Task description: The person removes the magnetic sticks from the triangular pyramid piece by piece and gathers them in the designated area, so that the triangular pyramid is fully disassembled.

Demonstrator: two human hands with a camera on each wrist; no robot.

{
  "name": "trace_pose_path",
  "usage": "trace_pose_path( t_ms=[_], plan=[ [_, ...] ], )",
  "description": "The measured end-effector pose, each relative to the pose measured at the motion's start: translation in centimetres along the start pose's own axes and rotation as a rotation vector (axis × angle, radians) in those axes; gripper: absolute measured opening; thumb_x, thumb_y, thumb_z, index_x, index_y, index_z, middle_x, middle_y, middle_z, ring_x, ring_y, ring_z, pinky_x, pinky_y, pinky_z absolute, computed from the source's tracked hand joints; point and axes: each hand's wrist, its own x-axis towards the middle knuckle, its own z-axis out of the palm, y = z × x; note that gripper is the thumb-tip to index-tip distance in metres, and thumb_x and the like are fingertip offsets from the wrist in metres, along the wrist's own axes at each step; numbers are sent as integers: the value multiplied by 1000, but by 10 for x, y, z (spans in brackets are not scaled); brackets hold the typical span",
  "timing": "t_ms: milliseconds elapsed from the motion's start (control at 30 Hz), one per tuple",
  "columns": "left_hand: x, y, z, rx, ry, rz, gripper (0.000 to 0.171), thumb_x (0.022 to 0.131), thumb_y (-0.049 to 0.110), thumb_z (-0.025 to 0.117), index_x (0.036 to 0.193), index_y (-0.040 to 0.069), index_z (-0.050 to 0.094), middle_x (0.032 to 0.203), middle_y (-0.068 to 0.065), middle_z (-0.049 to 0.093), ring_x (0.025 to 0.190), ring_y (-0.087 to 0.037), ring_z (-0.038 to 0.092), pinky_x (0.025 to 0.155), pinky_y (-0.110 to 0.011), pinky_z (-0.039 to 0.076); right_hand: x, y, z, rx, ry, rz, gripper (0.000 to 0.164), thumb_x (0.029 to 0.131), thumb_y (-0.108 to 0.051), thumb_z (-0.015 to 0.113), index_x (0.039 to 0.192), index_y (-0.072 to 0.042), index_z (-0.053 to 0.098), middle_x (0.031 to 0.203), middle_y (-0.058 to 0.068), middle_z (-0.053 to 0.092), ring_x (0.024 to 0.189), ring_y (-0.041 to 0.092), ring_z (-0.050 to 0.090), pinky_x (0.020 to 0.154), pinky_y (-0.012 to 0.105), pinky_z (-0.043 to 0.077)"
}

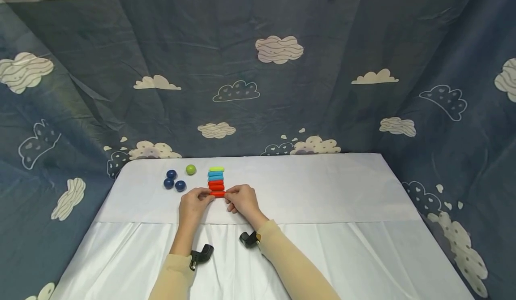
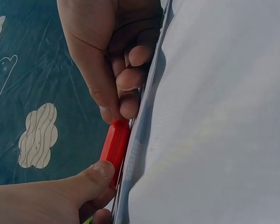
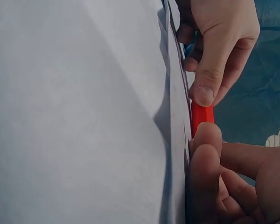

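A short red bar [image 1: 218, 194] lies at the near end of a column of coloured bars on the white table. My left hand [image 1: 194, 203] pinches its left end; in the left wrist view the thumb [image 2: 95, 179] presses on the red bar [image 2: 115, 147]. At the other end, the fingertips of my right hand [image 1: 243, 200] pinch it too. Just beyond lie more red bars [image 1: 216, 182], blue bars [image 1: 215, 175] and a light green bar [image 1: 216, 169]. The right wrist view shows the bar's middle [image 3: 203, 116] between both hands' fingers.
Left of the column, three dark blue balls [image 1: 169, 183] sit grouped, with a green ball [image 1: 191, 169] near them. White cloth covers the table [image 1: 322, 188]. A dark curtain [image 1: 242, 121] with cloud prints hangs behind and at both sides.
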Motion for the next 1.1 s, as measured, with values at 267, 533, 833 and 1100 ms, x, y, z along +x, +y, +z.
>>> trace_pose_path(
  t_ms=[267,533,833,1100],
  plan=[
    [1,1,2,-11,20,-4,24,89,16,86,110,6,81,100,-13,81,87,-25,66,77,-32,49,0,-3,4,-115,18,3,23,101,-15,71,119,-3,78,70,-1,73,44,8,55,41,20,44],
    [1,1,0,11,60,13,26,89,17,86,111,5,80,101,-13,80,88,-27,68,78,-37,52,0,1,-7,-10,-13,-28,29,103,-16,68,126,-1,73,78,6,74,48,9,60,44,21,49],
    [-5,33,-16,161,144,227,27,101,30,72,116,8,78,116,-13,77,102,-35,69,87,-51,51,-10,-1,-61,-223,162,-192,29,102,-25,67,127,-12,75,94,6,79,69,12,68,66,26,50],
    [-13,66,-17,313,168,407,46,99,49,70,134,19,72,151,-12,61,140,-38,54,116,-63,37,-32,-1,-123,-666,410,-318,46,103,-44,63,140,-18,66,130,9,72,118,33,65,96,52,48]
  ],
)
